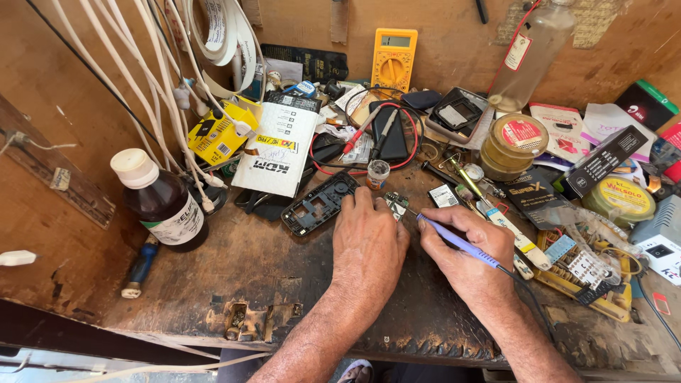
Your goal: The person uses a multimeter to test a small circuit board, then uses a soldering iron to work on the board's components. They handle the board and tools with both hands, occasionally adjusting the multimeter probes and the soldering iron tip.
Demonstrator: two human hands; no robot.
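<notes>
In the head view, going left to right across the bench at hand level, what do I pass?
Brown bottle → black phone frame → left hand → small circuit board → soldering iron in the right hand → green solder reel.

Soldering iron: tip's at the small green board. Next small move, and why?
Probably ease the soldering iron tip a touch further down onto the small green circuit board. The right hand grips the iron like a pen, tip at the board's edge, and the left hand pins the board to the worn wooden bench. Whether the tip already touches is too small to tell.
</notes>
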